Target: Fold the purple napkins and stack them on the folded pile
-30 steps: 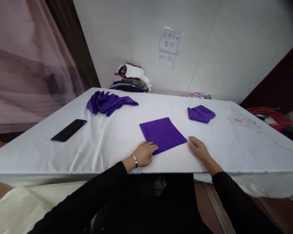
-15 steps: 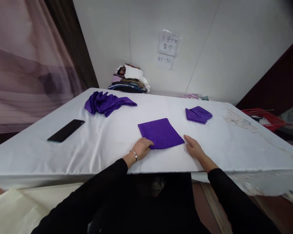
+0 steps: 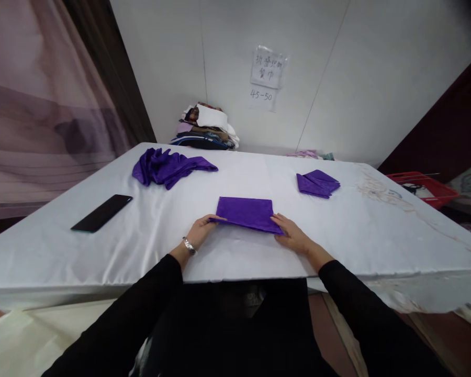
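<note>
A purple cloth napkin [image 3: 245,212], folded into a flat shape, lies in front of me with its near edge lifted a little. At its left near corner, my left hand [image 3: 202,230] is closed, thumb above and fingers beneath the cloth. My right hand [image 3: 290,234] pinches the right near corner in the same way. Farther right rests another purple napkin [image 3: 318,184], folded into a pointed, pleated form. A crumpled heap of purple cloth [image 3: 168,166] sits at the back left.
A white satin tablecloth [image 3: 153,251] covers the table. On the left lies a black phone [image 3: 102,213]. Folded fabrics [image 3: 206,127] are stacked by the wall, below and left of a handwritten sign [image 3: 267,68]. A red basket [image 3: 427,188] stands beyond the right edge.
The napkin has turned square to me and now looks like a shallower rectangle, its near edge raised. My left hand moved left to one corner; my right hand closed on the other.
</note>
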The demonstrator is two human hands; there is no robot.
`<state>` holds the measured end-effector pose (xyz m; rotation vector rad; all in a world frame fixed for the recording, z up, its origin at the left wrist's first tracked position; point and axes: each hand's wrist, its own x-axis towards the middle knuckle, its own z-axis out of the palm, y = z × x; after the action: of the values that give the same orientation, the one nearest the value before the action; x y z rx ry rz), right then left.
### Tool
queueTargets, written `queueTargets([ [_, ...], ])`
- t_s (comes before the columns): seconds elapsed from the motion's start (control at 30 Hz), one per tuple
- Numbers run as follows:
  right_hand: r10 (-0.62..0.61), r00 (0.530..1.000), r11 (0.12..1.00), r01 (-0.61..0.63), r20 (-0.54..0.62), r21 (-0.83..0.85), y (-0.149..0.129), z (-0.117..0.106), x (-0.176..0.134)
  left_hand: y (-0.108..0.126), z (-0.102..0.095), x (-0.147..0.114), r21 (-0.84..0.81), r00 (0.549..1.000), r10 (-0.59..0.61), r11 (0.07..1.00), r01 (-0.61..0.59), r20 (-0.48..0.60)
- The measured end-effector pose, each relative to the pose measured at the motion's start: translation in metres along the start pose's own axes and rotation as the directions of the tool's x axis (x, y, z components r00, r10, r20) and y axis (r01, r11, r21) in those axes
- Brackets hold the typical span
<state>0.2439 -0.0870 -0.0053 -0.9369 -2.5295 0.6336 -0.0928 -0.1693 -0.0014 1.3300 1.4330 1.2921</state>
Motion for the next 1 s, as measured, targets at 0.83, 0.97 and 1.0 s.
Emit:
queueTargets([
  [0.83, -0.075, 0.992, 0.991, 0.087, -0.104, 0.106, -0.012, 0.001, -0.059, 0.012, 0.024, -0.024, 0.528, 0.848, 0.199, 0.706, -0.472, 0.492],
  [0.97, 0.033, 0.996, 0.979, -0.015, -0.088, 0.206, -0.021, -0.009, -0.054, 0.016, 0.024, -0.036, 0.552, 0.838, 0.225, 0.662, -0.506, 0.497],
  [1.0, 0.049, 0.995, 0.971, -0.028, -0.082, 0.238, -0.025, -0.012, -0.050, 0.017, 0.023, -0.040, 0.560, 0.838, 0.232, 0.653, -0.511, 0.494],
])
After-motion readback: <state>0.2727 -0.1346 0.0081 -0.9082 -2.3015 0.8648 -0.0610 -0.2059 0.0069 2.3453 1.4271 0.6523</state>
